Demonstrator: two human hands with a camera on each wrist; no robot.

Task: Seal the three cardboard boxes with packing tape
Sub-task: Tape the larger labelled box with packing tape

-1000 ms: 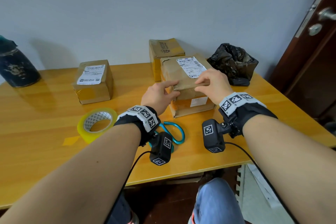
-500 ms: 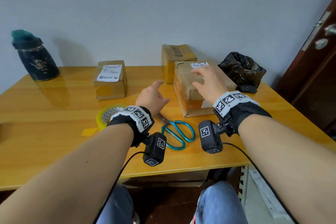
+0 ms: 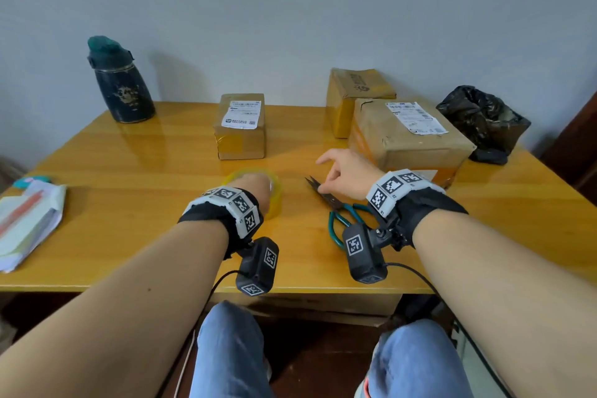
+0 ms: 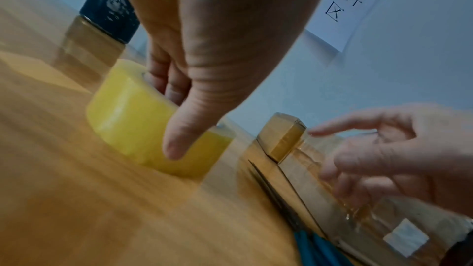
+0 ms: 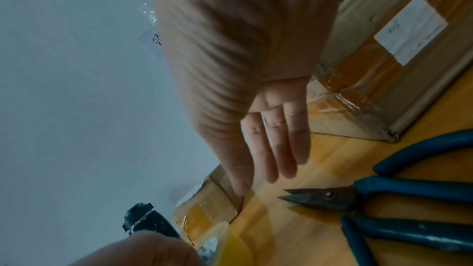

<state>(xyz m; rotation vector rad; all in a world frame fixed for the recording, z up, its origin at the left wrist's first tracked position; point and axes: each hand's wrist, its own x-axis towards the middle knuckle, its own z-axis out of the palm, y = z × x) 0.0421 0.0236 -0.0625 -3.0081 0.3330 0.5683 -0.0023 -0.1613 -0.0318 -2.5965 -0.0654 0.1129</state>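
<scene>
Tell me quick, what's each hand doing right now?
Left hand: gripping the tape roll, fingers inside its core, thumb outside.
Right hand: open, holding nothing, above the scissors.

The tape roll (image 3: 258, 186) is yellow and translucent and lies flat on the bench under the left hand (image 3: 255, 187); the thumb lies against its outer wall and the fingers reach into its core. The large box (image 3: 410, 139) is brown cardboard with a white label on top, flaps down, and stands just beyond the right hand (image 3: 347, 174). The upright box (image 3: 355, 97), also brown and taped, stands behind the large one, against it or nearly so. The small box (image 3: 240, 126), labelled on top with glossy tape on its front face, stands beyond the left hand, apart from the other two.
</scene>
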